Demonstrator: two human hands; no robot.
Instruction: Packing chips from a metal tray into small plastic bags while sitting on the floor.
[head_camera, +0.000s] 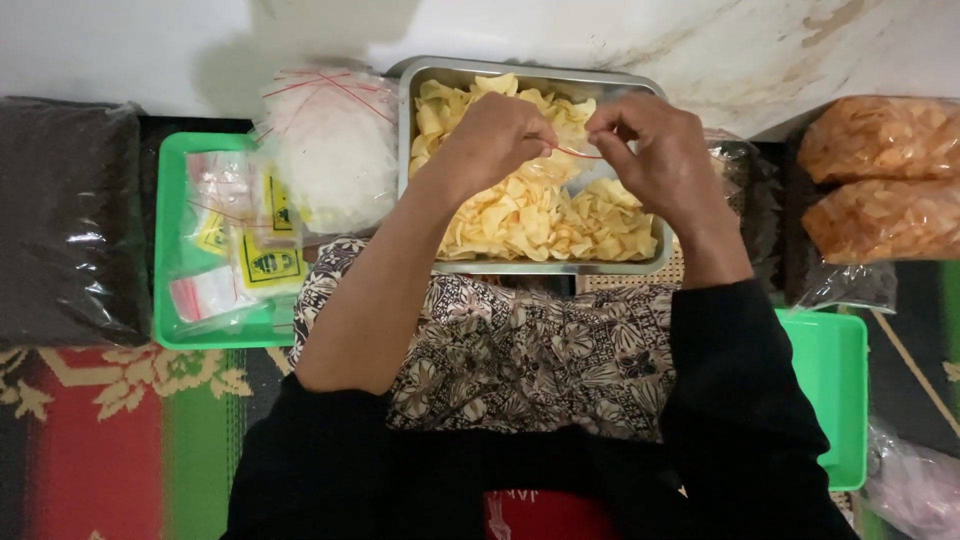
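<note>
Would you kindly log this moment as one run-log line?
left hand: pinching thin red band | right hand: pinching same band | beneath: steel tray of yellow chips | left: green tray holding small bags

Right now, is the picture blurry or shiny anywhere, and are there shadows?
In the head view, the hands are a bit soft: left hand, right hand. The metal tray rim and the dark plastic bag catch glare. A grey shadow falls on the white wall behind the clear bag bundle. The chips are evenly lit.
</note>
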